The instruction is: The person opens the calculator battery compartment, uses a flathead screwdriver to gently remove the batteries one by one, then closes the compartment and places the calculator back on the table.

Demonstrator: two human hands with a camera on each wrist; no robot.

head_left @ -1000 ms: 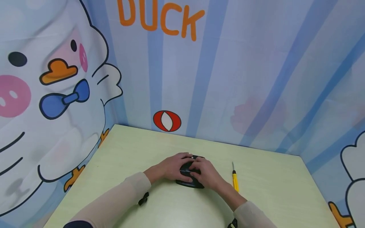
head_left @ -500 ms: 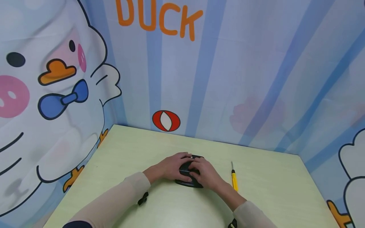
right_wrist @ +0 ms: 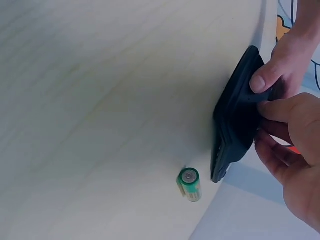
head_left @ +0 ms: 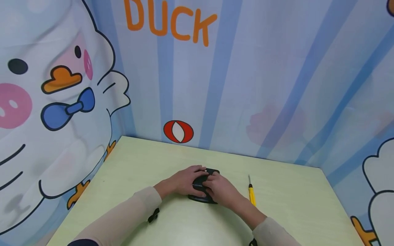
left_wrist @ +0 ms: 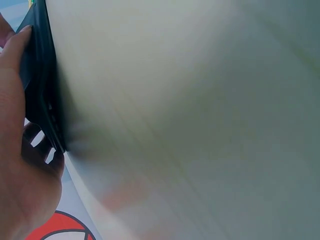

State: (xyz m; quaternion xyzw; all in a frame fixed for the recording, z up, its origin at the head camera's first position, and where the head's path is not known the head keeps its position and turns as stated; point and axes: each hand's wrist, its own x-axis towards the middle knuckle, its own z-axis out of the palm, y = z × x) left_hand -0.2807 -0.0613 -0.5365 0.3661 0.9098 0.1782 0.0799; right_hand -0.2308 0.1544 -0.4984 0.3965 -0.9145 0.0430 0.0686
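A flat black plastic device point(head_left: 198, 182) lies on the table, partly covered by both hands; its exact kind cannot be told. My left hand point(head_left: 186, 179) holds it from the left, thumb on the near part and fingers over the far end. In the left wrist view, those fingers curl round the edge of the device point(left_wrist: 37, 75). My right hand point(head_left: 223, 191) has bent fingers on the device's upper face. In the right wrist view, the right thumb and fingers point(right_wrist: 275, 110) pinch at its surface; what lies under the tips is hidden. A green battery point(right_wrist: 191, 185) is beside the device.
A yellow-handled screwdriver point(head_left: 252, 195) lies right of my right hand, its shaft towards the back wall. The pale table point(head_left: 147, 150) ends at a printed cloth backdrop point(head_left: 191, 85) at the back and left.
My right hand has shifted slightly on the device, its fingers more bent and knuckles more raised. My left hand stays in place. The head view has tilted a little.
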